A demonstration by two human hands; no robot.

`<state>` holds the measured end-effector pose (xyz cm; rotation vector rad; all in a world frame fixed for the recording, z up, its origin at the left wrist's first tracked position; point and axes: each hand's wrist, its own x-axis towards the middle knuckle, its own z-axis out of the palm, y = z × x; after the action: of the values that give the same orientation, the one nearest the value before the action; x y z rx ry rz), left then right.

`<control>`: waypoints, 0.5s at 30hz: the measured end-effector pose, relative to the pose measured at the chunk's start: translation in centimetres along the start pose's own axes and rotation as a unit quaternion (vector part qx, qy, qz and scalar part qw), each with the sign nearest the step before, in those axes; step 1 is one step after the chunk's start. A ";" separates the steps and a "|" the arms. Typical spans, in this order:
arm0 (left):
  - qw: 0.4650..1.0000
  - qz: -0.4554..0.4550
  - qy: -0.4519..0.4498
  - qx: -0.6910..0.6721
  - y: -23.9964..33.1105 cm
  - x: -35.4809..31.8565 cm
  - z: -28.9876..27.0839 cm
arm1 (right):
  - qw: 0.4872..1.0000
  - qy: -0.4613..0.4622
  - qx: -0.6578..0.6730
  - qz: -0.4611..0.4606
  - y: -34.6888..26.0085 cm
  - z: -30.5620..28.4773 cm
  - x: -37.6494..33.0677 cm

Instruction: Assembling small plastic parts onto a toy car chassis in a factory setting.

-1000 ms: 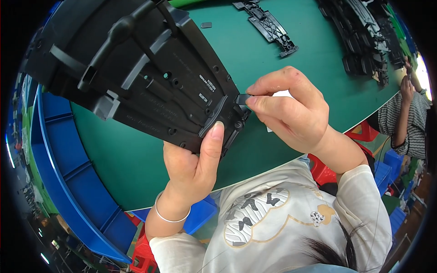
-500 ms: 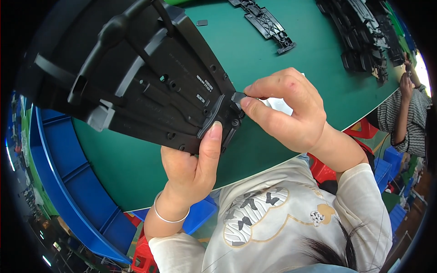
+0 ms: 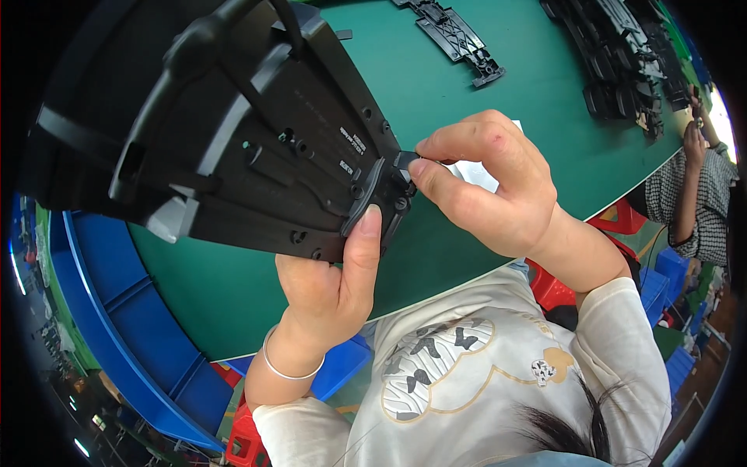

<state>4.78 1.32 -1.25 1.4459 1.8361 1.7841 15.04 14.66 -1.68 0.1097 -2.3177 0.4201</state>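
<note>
A large black moulded plastic part (image 3: 226, 132) with ribs, screw holes and a curved handle-like bar fills the upper left, held up above the green table (image 3: 467, 93). My left hand (image 3: 331, 284) grips its near edge from below, the thumb lying up along a grey strip. My right hand (image 3: 486, 191) pinches a small black clip (image 3: 405, 162) between thumb and forefinger, pressed against the part's right corner. A white paper piece (image 3: 475, 175) shows behind the right hand's fingers.
Another long black plastic piece (image 3: 455, 35) lies on the table at the top. A row of several black parts (image 3: 622, 58) runs along the upper right. Another person in a checked sleeve (image 3: 704, 194) stands at the right edge. Blue bins (image 3: 132, 319) sit below left of the table.
The black part has come closer and higher in view, tilting slightly. Both hands keep their hold, the right still pinching at the corner.
</note>
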 end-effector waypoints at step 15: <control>1.000 0.010 -0.009 0.025 -0.2 0.0 -0.1 | 1.000 -0.005 0.005 0.014 -0.2 0.2 0.0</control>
<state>4.63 1.34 -1.40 1.4975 1.8766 1.7392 14.94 14.42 -1.75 0.0832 -2.3289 0.4455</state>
